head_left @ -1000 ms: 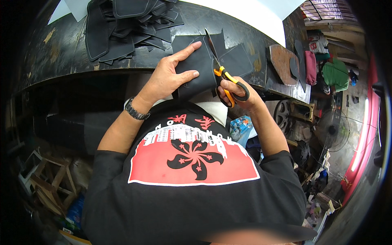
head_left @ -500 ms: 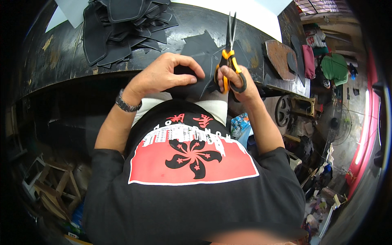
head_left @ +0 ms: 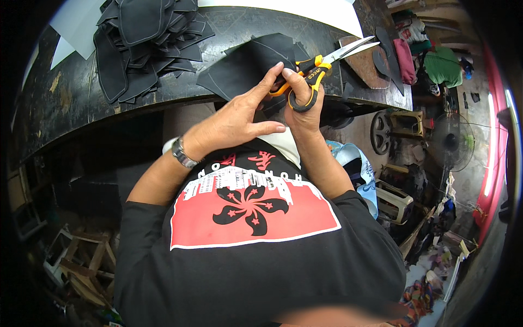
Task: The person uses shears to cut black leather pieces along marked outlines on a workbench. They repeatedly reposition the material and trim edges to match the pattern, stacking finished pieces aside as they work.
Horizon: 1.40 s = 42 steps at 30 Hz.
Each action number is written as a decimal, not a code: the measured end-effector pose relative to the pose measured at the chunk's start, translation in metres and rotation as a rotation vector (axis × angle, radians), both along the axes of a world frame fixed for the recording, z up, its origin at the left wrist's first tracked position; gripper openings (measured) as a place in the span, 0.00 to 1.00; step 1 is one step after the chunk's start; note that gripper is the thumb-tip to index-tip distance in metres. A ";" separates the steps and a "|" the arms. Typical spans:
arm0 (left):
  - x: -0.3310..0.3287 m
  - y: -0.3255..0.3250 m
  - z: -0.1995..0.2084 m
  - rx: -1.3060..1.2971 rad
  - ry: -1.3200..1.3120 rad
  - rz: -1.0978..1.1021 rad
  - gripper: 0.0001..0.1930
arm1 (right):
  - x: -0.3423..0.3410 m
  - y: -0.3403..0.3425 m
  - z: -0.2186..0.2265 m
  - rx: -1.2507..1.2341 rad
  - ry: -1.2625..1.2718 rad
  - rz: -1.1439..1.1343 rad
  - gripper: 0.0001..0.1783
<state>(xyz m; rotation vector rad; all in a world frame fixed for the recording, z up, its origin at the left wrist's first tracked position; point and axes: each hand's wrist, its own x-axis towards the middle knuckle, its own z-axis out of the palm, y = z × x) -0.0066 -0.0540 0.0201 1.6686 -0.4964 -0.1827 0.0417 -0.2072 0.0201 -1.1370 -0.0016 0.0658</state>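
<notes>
In my right hand [head_left: 304, 111] is a pair of scissors [head_left: 321, 70] with yellow and black handles. Their blades point to the far right and stand slightly apart. My left hand [head_left: 234, 122] reaches across toward the right, its index finger stretched beside the scissor handles and its thumb spread away. Nothing shows in the left hand, though some of its fingers are partly hidden. Just beyond both hands, a black sheet piece [head_left: 234, 71] with a pale marked line lies at the table's near edge.
On the black table [head_left: 71, 103], a pile of black cut pieces [head_left: 141, 52] sits at the far left. White sheets [head_left: 294, 12] lie along the back. A worn brown board [head_left: 359, 71] is at the right, near a pink bundle [head_left: 403, 61]. A fan [head_left: 451, 143] stands beyond.
The scissors have swung from pointing away to pointing right. My left hand has left the black material and moved right, near the handles. The black piece now rests farther onto the table.
</notes>
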 end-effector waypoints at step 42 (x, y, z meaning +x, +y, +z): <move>0.042 0.013 -0.027 -0.489 -0.104 0.599 0.30 | -0.046 -0.031 -0.015 -0.403 0.333 0.613 0.23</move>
